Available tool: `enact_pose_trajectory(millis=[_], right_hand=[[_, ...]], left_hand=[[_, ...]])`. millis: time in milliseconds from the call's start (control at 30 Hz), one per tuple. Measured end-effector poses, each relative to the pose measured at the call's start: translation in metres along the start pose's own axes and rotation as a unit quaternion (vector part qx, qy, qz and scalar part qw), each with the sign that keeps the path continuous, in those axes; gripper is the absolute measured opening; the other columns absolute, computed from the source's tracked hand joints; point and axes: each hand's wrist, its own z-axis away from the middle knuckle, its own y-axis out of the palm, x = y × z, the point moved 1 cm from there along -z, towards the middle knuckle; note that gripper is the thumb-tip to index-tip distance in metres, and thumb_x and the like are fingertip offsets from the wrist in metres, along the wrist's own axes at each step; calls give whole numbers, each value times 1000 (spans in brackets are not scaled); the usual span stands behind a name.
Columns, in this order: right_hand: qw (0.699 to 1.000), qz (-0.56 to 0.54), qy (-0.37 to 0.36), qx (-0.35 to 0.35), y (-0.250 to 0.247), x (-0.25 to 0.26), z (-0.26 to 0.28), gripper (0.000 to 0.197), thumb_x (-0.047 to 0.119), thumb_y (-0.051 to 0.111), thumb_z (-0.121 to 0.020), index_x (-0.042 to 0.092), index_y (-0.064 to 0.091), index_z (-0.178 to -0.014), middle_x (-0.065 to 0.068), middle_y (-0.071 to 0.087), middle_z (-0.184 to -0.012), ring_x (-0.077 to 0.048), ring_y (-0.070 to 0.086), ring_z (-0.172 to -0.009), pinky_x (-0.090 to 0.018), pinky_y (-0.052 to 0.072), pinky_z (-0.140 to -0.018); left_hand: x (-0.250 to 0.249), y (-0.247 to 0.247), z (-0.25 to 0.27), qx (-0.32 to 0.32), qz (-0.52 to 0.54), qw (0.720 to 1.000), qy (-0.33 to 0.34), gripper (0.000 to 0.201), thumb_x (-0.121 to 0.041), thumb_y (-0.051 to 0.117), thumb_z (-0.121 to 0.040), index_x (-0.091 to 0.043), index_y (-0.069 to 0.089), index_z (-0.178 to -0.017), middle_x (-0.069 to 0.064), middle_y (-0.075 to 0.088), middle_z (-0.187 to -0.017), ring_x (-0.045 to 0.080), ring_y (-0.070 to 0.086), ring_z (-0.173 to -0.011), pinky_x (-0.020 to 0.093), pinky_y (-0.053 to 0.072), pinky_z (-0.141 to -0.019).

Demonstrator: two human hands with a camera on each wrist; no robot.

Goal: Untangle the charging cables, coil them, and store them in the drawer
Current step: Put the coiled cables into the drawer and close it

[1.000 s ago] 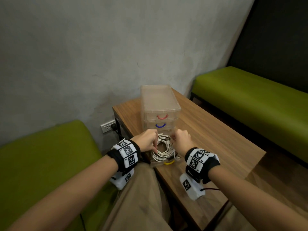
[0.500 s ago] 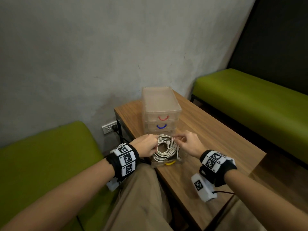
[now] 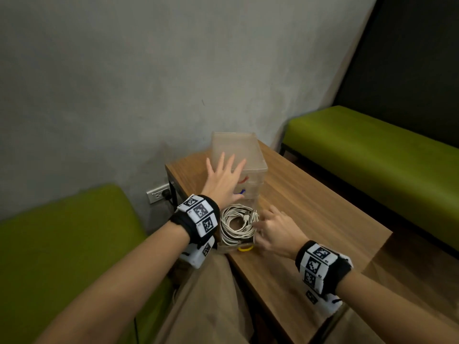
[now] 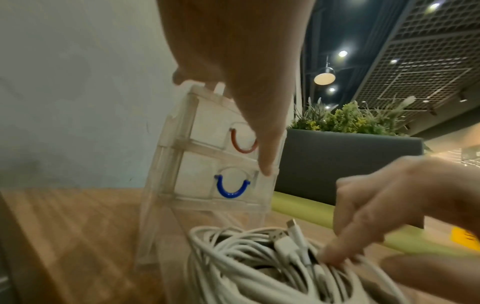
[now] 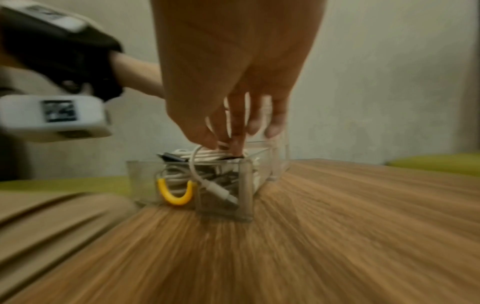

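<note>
Since earlier our left hand (image 3: 223,181) has lifted, fingers spread, onto the organizer (image 3: 248,155) at frame centre while our right hand (image 3: 275,228) fingertips press the light, springy cables (image 3: 236,225) down into the drawer (image 5: 245,185), best held across the coil.

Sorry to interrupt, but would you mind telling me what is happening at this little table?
A person is storing coiled white charging cables in the pulled-out bottom drawer with the yellow handle of a clear plastic drawer unit on the wooden table. The right hand presses the coil down, fingers curled onto it. The left hand, fingers spread, reaches over the unit's top.
</note>
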Motion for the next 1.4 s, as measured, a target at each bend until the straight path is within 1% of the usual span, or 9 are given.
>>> enact_pose_trajectory(millis=[133,367,567,733,900,967,1067,1233,1400], right_hand=[[996,81,-10,27,15,14,12,87,77,23,-78,10,62,-116,-11,58,-124,-27,56,-113,-51,50,-86],[995,84,-32,42,27,18,-6,65,53,27,-81,8,70,-103,-8,70,-107,-20,66,-100,-29,52,-84],[997,70,-3,30,20,12,-31,60,44,45,-90,-1,49,-129,-19,48,-137,-32,44,-129,-44,31,-108],[993,86,59,59,26,8,-36,68,53,24,-88,7,52,-129,-14,54,-131,-30,54,-117,-48,46,-90],[996,27,-1,91,28,-5,-42,64,44,28,-98,16,0,-148,-1,1,-157,-28,0,-144,-51,1,-114],[996,15,-13,90,30,-8,-44,63,46,24,-97,16,2,-148,0,4,-157,-29,4,-144,-51,5,-114],[997,54,-26,43,30,-11,-39,66,58,12,-93,18,32,-142,-2,37,-148,-31,39,-131,-56,37,-98],[984,-122,106,-69,25,-21,-33,102,70,64,-63,15,28,-140,-10,25,-147,-26,26,-135,-50,29,-107],[893,-419,166,9,19,-19,-43,126,24,88,-56,4,-5,-139,-12,14,-152,-22,21,-138,-24,18,-109]], left_hand=[[-5,3,-9,2,-9,1000,-25,73,-44,58,-84,-18,20,-140,12,9,-155,44,3,-140,67,18,-106],[8,2,-21,13,-5,1000,1,63,-43,46,-91,-31,14,-145,10,22,-152,44,16,-137,59,35,-102],[8,-6,-24,20,20,1000,6,50,-32,39,-97,-34,21,-143,8,27,-151,43,19,-136,56,36,-104],[11,-7,-27,30,17,999,9,49,-30,37,-98,-34,20,-143,9,27,-151,45,21,-134,58,37,-102],[11,-7,-23,31,9,999,8,49,-30,36,-98,-34,18,-144,10,26,-152,46,21,-134,57,37,-102],[11,-8,-23,33,13,999,7,50,-30,37,-98,-34,18,-144,10,25,-152,46,20,-135,58,36,-103],[11,-8,-24,39,21,999,6,50,-29,37,-98,-34,18,-144,10,25,-152,46,19,-135,59,35,-103],[11,-12,-24,45,21,999,4,49,-31,37,-98,-34,19,-144,11,27,-151,46,22,-134,56,40,-101],[10,-14,-20,45,23,999,12,49,-31,37,-98,-34,19,-144,11,27,-151,46,21,-134,56,39,-101]])
